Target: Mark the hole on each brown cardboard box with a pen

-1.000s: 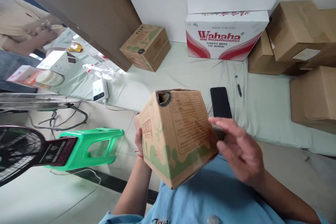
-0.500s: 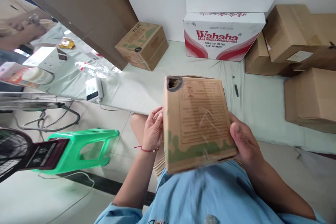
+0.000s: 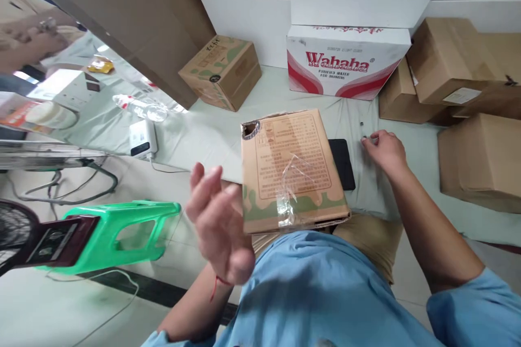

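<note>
In front of the blue shirt [image 3: 317, 287], a brown cardboard box [image 3: 291, 173] with green print is seen at the near edge of the pale green cloth [image 3: 195, 138], a dark-rimmed hole in its far left corner and clear tape across its near side. At its left edge the left hand [image 3: 222, 222] is raised, blurred, with its fingers apart and nothing held; whether the box is touched cannot be told. Just right of the box lies a black phone [image 3: 345, 165], partly covered by it. Beyond the phone, a pen [image 3: 362, 123] is reached by the right hand [image 3: 385, 153], thumb and forefinger close together; whether it is clamped cannot be told, as most of it is hidden. Farther off, a smaller printed box [image 3: 222, 73] and a white-and-red carton [image 3: 348, 65] are set by the wall.
</note>
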A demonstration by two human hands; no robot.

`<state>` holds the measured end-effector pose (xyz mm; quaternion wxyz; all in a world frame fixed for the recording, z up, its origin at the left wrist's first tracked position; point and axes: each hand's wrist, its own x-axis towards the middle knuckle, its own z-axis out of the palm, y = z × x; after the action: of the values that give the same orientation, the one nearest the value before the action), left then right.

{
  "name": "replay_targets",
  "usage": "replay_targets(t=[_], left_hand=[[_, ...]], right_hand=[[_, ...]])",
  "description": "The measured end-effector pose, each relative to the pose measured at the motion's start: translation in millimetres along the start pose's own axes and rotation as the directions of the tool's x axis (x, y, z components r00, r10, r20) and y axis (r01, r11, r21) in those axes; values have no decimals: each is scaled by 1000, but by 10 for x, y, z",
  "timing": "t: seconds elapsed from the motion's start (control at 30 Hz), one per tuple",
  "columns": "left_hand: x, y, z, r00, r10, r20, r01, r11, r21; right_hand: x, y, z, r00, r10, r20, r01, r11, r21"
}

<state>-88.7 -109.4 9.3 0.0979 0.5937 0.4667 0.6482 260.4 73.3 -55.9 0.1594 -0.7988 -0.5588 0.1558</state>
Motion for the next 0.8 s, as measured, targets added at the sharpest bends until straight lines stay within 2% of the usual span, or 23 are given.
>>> replay_targets(t=[0.03, 0.07, 0.1, 0.13, 0.17, 0.27, 0.37, 0.47, 0.57, 0.6, 0.63, 0.67, 0.73, 0.8], left_hand=[[29, 94, 7, 983, 168, 76, -172, 983, 58], [63, 166, 13, 939, 289, 186, -311, 945, 102], [97, 216, 19, 886, 341, 313, -396, 909, 132], [128, 246, 26, 845, 359, 396, -447, 881, 156], [153, 259, 35, 824, 366, 433, -476, 861, 180], [183, 243, 68, 831, 381, 406, -498, 835, 233], [168, 217, 97, 841, 386, 379, -490, 841, 231], [153, 212, 118, 849, 396, 349, -483, 849, 213], [151, 216, 138, 855, 401, 328, -476, 858, 193], [150, 216, 146, 862, 397, 317, -468, 862, 193], [148, 217, 154, 870, 391, 301, -458, 867, 198], [145, 217, 164, 879, 385, 283, -447, 871, 205], [138, 217, 186, 892, 374, 253, -429, 878, 213], [134, 222, 211, 898, 372, 236, -420, 884, 205]], right_hand=[[121, 8, 26, 999, 12, 44, -10, 999, -33], [212, -1, 45, 997, 19, 72, -16, 999, -38], [278, -24, 55, 996, 24, 89, -22, 999, -29], [323, -53, 54, 994, 28, 108, -26, 999, -20], [351, -83, 40, 992, 31, 122, -31, 1000, -1], [364, -165, -95, 992, 37, 118, -51, 992, 118], [301, -283, -373, 996, 35, 82, -60, 941, 332], [157, -555, -738, 999, -22, 37, -4, 810, 587], [-119, -1002, -1062, 987, -160, 18, 89, 633, 769], [-240, -1173, -1135, 972, -234, 6, 130, 560, 818], [-368, -1347, -1183, 922, -388, 9, 175, 436, 883], [-496, -1521, -1205, 865, -502, 1, 214, 370, 904], [-722, -1851, -1179, 754, -656, 29, 275, 356, 893], [-872, -2132, -1091, 668, -740, 79, 364, 418, 833]])
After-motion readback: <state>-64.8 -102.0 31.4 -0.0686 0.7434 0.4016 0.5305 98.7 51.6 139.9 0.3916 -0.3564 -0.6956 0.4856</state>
